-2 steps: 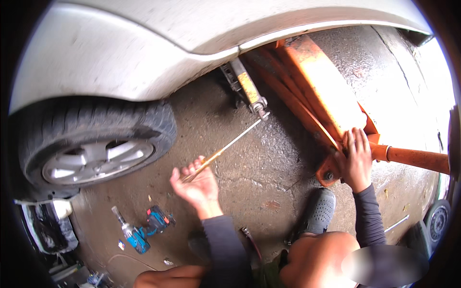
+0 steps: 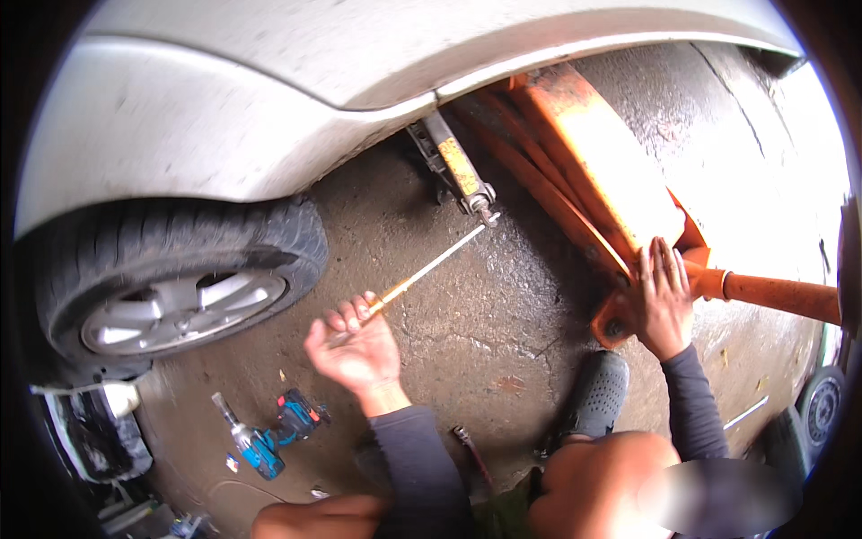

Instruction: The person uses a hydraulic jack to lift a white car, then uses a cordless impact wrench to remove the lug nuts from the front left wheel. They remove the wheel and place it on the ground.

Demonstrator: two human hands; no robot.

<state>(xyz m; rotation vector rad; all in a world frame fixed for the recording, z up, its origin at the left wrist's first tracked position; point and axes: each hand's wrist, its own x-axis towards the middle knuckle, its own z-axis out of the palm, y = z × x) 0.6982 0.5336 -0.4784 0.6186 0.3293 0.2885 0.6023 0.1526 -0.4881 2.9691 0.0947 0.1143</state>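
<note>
My left hand [image 2: 361, 350] is closed around the near end of a long thin jack handle rod [image 2: 435, 268], pale toward its far end and yellowish by my fingers. That far end meets the eye of a scissor jack [image 2: 460, 166] with a worn yellow label, which sits under the sill of a white car [image 2: 251, 117]. I cannot make out whether the rod is hooked through the eye. My right hand [image 2: 666, 301] lies with fingers stretched out on the rear of a large orange floor jack [image 2: 593, 144], which reaches under the car.
On the left stands the car's wheel [image 2: 184, 310]. A blue cordless impact wrench [image 2: 256, 445] lies on the wet concrete floor [image 2: 467, 359]. My shoe [image 2: 600, 395] is beside the floor jack. Its orange handle [image 2: 781, 299] extends right, above a loose wheel [image 2: 819, 409].
My left hand has shifted slightly left with its end of the rod; the far end stays at the scissor jack's eye. My right hand remains on the floor jack.
</note>
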